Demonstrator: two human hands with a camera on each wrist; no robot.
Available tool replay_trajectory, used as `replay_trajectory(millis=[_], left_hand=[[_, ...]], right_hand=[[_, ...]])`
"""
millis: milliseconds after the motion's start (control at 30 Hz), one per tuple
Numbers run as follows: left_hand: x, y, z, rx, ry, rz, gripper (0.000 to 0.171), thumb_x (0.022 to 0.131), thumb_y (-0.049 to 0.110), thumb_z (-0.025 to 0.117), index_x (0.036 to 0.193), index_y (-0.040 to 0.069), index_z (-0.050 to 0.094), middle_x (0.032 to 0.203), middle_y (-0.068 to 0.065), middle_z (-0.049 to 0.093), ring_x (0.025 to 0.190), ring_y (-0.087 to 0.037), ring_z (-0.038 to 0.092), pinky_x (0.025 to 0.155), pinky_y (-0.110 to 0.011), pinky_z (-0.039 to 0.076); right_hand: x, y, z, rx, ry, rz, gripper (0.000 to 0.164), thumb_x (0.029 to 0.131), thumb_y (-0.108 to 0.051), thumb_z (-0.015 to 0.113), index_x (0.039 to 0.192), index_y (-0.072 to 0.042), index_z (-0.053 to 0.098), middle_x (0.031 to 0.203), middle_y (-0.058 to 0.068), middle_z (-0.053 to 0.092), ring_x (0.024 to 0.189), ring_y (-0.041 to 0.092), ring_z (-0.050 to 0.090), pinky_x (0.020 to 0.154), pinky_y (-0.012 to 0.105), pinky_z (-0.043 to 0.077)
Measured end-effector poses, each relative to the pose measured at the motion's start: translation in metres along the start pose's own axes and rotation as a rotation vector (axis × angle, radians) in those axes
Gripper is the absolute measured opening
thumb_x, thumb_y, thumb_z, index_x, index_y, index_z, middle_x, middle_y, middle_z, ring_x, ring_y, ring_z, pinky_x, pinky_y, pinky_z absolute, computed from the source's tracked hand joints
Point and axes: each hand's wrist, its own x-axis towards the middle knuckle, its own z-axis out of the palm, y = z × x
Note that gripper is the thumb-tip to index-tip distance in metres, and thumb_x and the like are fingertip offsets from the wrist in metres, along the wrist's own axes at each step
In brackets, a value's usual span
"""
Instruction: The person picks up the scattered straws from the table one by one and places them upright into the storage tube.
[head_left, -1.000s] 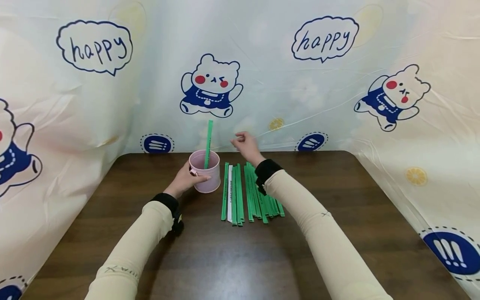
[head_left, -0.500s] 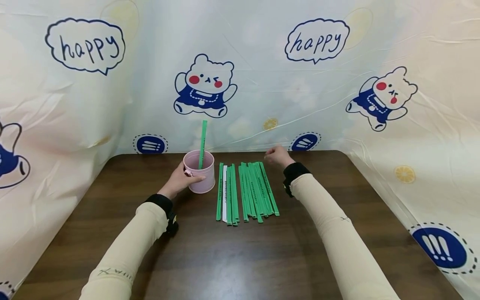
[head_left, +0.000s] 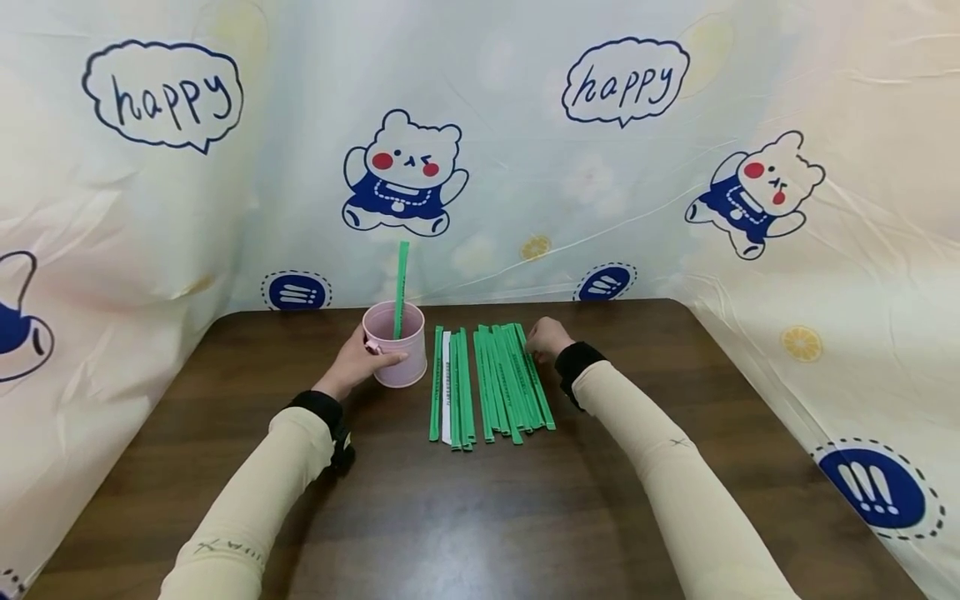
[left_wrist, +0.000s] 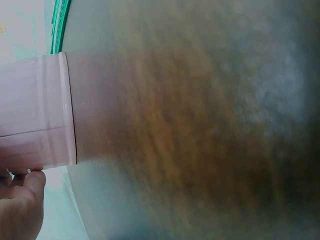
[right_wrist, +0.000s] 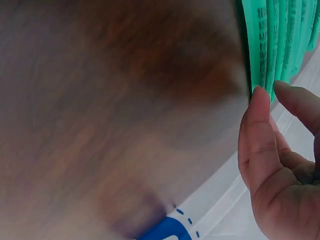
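A small pink bucket (head_left: 405,367) stands near the back of the table, left of centre. My left hand (head_left: 354,360) holds its left side, thumb across the front. One slim green packet (head_left: 401,287) with printed writing leans upright inside it. To the right lie two groups of similar flat packets: the nearer-to-bucket group (head_left: 463,392) includes a white one (head_left: 447,387), and the right group (head_left: 506,383) is all green. My right hand (head_left: 550,340) is at the right group's upper right edge. In the right wrist view, thumb and forefinger (right_wrist: 260,120) are slightly apart at the outermost packet's end.
The brown wooden table (head_left: 450,517) has its back edge just behind the bucket and packets. A printed curtain (head_left: 510,167) with bears hangs behind and along both sides.
My right hand has moved right from above the packets, then come down and in to the right group's edge. My left hand stays on the bucket. The view has shifted slightly.
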Motion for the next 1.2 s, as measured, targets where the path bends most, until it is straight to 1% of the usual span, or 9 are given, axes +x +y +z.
replay_trajectory(millis=[167,300,433,533,633,800,933,1067,1200], left_hand=[[0.0,-0.002,-0.001,-0.009,-0.003,-0.006,0.096,0.09,0.024,0.079,0.16,0.006,0.017,0.159,-0.026,0.036,0.145,-0.043,0.036,0.123,-0.065,0.028],[0.0,-0.003,-0.002,-0.018,-0.01,-0.01,0.096,0.089,0.025,0.08,0.161,0.008,0.017,0.159,-0.025,0.036,0.145,-0.043,0.037,0.123,-0.065,0.029],[0.0,-0.001,-0.002,-0.003,-0.004,-0.021,0.096,0.09,0.026,0.079,0.16,0.008,0.016,0.16,-0.025,0.035,0.146,-0.043,0.036,0.123,-0.066,0.028],[0.0,0.0,-0.002,0.011,-0.005,-0.021,0.096,0.091,0.027,0.078,0.16,0.006,0.015,0.16,-0.026,0.034,0.147,-0.044,0.035,0.123,-0.066,0.028],[0.0,0.001,-0.001,0.009,-0.006,-0.021,0.096,0.091,0.028,0.078,0.16,0.006,0.015,0.16,-0.026,0.034,0.146,-0.044,0.035,0.123,-0.065,0.028],[-0.001,0.0,-0.002,-0.002,-0.002,-0.025,0.096,0.09,0.027,0.079,0.161,0.008,0.016,0.16,-0.025,0.035,0.146,-0.043,0.036,0.123,-0.065,0.028],[0.0,-0.001,-0.002,0.006,0.001,-0.022,0.096,0.09,0.027,0.078,0.16,0.007,0.015,0.159,-0.025,0.035,0.147,-0.043,0.035,0.124,-0.065,0.027],[0.0,-0.002,-0.001,0.002,0.002,-0.02,0.096,0.09,0.026,0.078,0.161,0.007,0.015,0.159,-0.026,0.035,0.147,-0.043,0.035,0.124,-0.065,0.026],[0.0,-0.002,-0.001,-0.015,-0.002,-0.019,0.098,0.09,0.024,0.079,0.161,0.008,0.014,0.16,-0.025,0.034,0.147,-0.043,0.035,0.125,-0.065,0.026]], right_hand=[[0.002,0.0,0.008,0.007,0.002,0.033,0.034,0.093,-0.001,0.066,0.062,-0.008,0.053,0.055,0.003,0.053,0.05,0.014,0.054,0.061,0.031,0.06],[0.004,0.002,0.013,-0.004,0.018,0.03,0.047,0.094,-0.001,0.064,0.056,-0.015,0.041,0.051,0.001,0.047,0.049,0.014,0.053,0.057,0.029,0.057],[0.005,0.0,0.016,-0.05,0.033,0.019,0.046,0.094,-0.001,0.065,0.056,-0.015,0.043,0.052,0.002,0.047,0.05,0.015,0.054,0.055,0.027,0.054],[0.005,-0.003,0.017,-0.085,0.04,0.034,0.045,0.095,-0.003,0.066,0.056,-0.015,0.045,0.054,0.002,0.049,0.05,0.015,0.054,0.054,0.026,0.052],[0.004,-0.006,0.019,-0.107,0.043,0.049,0.047,0.095,-0.004,0.065,0.055,-0.015,0.043,0.053,0.003,0.048,0.05,0.016,0.053,0.053,0.026,0.05],[0.003,-0.009,0.021,-0.137,0.051,0.027,0.048,0.094,-0.002,0.064,0.056,-0.015,0.038,0.051,0.0,0.037,0.049,0.016,0.051,0.051,0.026,0.048],[0.005,-0.01,0.023,-0.161,0.061,0.019,0.049,0.094,-0.002,0.064,0.058,-0.016,0.034,0.051,-0.003,0.028,0.048,0.016,0.049,0.05,0.027,0.046],[0.006,-0.009,0.024,-0.161,0.059,0.02,0.049,0.094,-0.003,0.065,0.058,-0.017,0.034,0.051,-0.003,0.027,0.048,0.016,0.047,0.049,0.027,0.044],[0.004,-0.011,0.018,-0.122,0.053,0.02,0.051,0.094,-0.002,0.065,0.056,-0.016,0.034,0.05,-0.002,0.026,0.045,0.016,0.042,0.05,0.028,0.04]])
